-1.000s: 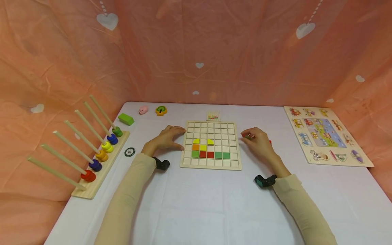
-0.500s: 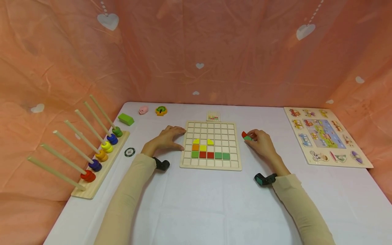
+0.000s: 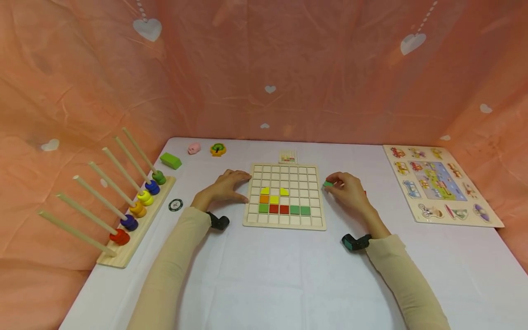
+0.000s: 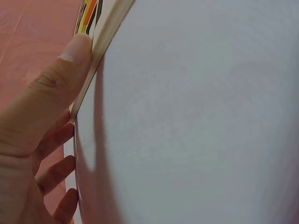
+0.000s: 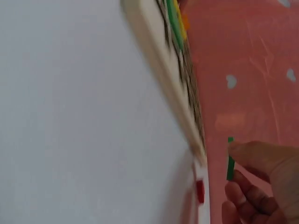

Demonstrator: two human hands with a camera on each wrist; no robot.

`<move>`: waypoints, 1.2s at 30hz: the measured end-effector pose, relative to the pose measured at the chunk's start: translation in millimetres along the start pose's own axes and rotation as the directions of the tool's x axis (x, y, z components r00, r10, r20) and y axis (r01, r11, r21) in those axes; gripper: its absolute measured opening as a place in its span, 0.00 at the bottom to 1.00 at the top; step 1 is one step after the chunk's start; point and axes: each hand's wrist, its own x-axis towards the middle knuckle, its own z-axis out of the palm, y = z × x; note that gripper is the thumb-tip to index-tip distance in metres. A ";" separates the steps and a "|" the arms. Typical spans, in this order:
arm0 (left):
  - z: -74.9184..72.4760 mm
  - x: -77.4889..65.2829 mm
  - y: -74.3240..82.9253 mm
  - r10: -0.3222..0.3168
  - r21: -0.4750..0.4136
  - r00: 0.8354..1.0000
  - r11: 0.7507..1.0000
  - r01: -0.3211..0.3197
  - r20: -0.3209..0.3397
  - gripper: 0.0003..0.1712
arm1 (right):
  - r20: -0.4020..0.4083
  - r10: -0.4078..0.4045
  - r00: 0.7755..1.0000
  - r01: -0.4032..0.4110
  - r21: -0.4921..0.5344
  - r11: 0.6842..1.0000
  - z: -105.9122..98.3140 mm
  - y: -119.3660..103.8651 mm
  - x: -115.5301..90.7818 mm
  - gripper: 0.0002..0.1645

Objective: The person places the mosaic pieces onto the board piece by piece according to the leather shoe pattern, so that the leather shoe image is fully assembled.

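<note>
A square wooden grid board (image 3: 284,221) lies mid-table, holding yellow, orange, green and red tiles. My left hand (image 3: 227,185) rests at its left edge; in the left wrist view the thumb (image 4: 60,74) lies along the board's side (image 4: 105,39), fingers spread below. At the other side, my right hand (image 3: 348,190) pinches a small green tile (image 3: 327,184) between thumb and fingertips, just off the board's right edge. The right wrist view shows that green tile (image 5: 230,161) edge-on, raised over the table. A red piece (image 3: 365,193) peeks out behind the right hand, mostly hidden.
A small pattern card (image 3: 288,156) lies behind the board. To the left stands a peg stacker (image 3: 136,229) with coloured rings, near a round chip (image 3: 175,205), green block (image 3: 171,160), pink pig figure (image 3: 194,148) and tree piece (image 3: 217,149). A picture puzzle (image 3: 474,215) lies at right.
Half a second ago red showed beside the green at the right fingertips; now only green does. The right hand has shifted slightly left. My left hand has stayed at the board's edge.
</note>
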 end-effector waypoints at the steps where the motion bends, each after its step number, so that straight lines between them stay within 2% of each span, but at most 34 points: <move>1: 0.3 0.1 -0.1 -0.002 -0.001 1.000 1.000 0.002 0.000 0.46 | 0.011 -0.025 1.000 0.025 0.016 1.000 2.9 -4.5 1.7 0.14; 4: 0.7 0.6 -0.5 -0.003 -0.002 1.000 1.000 0.003 -0.002 0.46 | 0.064 -0.099 0.993 0.094 0.073 0.993 15.1 -18.8 5.7 0.13; 9: 0.4 0.6 -0.9 -0.006 0.002 1.000 1.000 0.006 -0.001 0.46 | 0.145 -0.224 0.964 0.196 0.188 0.963 38.7 -38.5 9.0 0.11; 13: -0.3 0.3 -0.7 0.000 0.012 1.000 1.000 0.000 -0.001 0.47 | 0.174 -0.299 0.938 0.265 0.196 0.944 55.7 -45.1 11.4 0.10; 18: -0.7 0.5 -0.9 0.011 0.020 1.000 1.000 -0.011 -0.001 0.46 | 0.217 -0.329 0.919 0.296 0.169 0.940 65.6 -51.3 12.0 0.08; 26: -0.2 -0.1 0.5 -0.013 0.003 1.000 1.000 0.013 0.005 0.47 | 0.253 -0.339 0.906 0.322 0.105 0.941 62.6 -56.2 8.6 0.06; 30: -0.7 0.2 1.0 -0.007 0.004 1.000 1.000 0.007 0.005 0.47 | 0.251 -0.339 0.907 0.324 0.098 0.941 64.1 -54.2 8.8 0.06; 36: -1.4 -0.1 2.4 -0.018 0.000 1.000 1.000 0.018 0.011 0.46 | 0.237 -0.302 0.923 0.287 0.099 0.953 65.2 -55.9 8.5 0.06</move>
